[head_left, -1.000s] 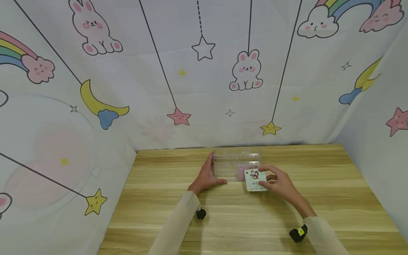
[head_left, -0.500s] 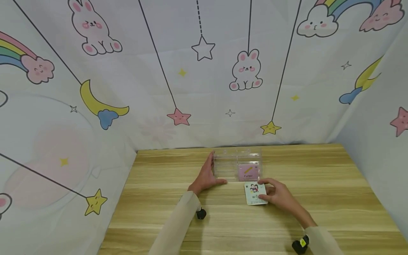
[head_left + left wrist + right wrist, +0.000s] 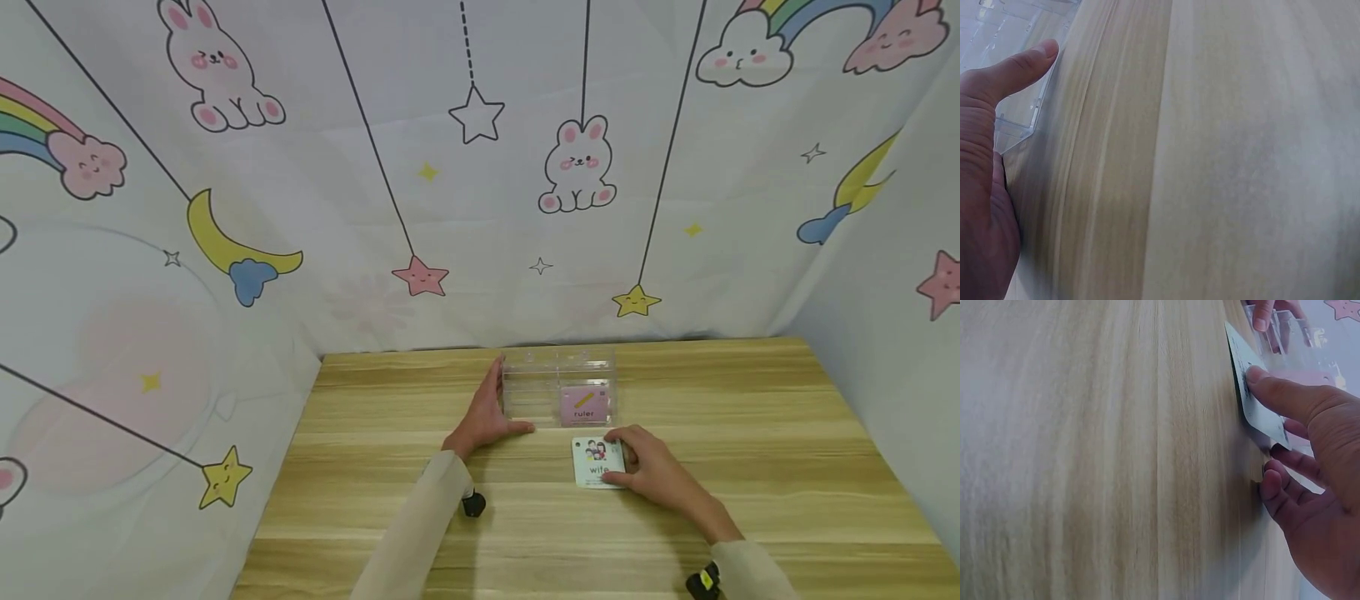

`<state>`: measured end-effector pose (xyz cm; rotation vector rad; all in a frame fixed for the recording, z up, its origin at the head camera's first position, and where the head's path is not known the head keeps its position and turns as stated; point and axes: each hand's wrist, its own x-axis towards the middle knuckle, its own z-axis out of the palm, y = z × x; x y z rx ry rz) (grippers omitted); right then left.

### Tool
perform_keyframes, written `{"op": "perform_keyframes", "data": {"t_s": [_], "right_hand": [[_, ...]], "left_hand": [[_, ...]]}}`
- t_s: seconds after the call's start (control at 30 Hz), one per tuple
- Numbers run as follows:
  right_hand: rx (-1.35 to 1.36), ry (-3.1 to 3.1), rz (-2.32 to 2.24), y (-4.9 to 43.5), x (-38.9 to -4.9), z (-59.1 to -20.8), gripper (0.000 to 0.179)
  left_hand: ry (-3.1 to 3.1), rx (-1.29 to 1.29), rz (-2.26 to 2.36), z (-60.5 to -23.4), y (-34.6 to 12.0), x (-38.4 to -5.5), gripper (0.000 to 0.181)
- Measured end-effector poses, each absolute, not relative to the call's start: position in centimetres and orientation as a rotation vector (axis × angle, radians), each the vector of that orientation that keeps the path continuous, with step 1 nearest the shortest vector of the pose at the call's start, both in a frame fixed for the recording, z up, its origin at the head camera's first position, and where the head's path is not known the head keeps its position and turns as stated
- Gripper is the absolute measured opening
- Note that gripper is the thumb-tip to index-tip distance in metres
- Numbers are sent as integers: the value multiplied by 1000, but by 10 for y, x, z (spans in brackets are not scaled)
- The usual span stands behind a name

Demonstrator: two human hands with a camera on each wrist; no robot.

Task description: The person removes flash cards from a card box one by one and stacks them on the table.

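A clear plastic box [image 3: 531, 408] with compartments stands at the back of the table, and a pink card [image 3: 584, 406] printed "ruler" fills its front right compartment. My left hand [image 3: 483, 421] holds the box at its left end, fingers along the side and thumb across the front edge. In the left wrist view, that thumb overlaps the transparent rim [image 3: 1038, 112]. My right hand [image 3: 656, 471] pinches a pale green card [image 3: 587, 473] reading "wife" by its right side, in front of the box. Seen from the right wrist, this card [image 3: 1259, 412] is tilted close over the wood.
The wood-grain table [image 3: 750, 433] extends to both sides of the box and toward the front. A white cloth backdrop [image 3: 510, 225] with cartoon bunnies and stars rises right behind the box, with side walls at left and right.
My right hand has drawn the "wife" card back from in front of the box and down toward the table, uncovering the pink "ruler" card. My left hand has stayed at the box.
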<state>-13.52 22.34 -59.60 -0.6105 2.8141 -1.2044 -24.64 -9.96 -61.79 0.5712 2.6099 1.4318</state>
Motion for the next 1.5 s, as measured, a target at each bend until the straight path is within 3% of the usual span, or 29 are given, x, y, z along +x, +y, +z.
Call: {"op": "perform_keyframes", "data": {"t_s": [0.77, 1.5], "right_hand": [[-674, 2899, -1029, 223, -140, -597, 55], [-566, 2948, -1220, 219, -175, -570, 64]], "left_hand": [[2590, 578, 1454, -615, -101, -246, 141], [2589, 594, 1460, -619, -101, -246, 141]]}}
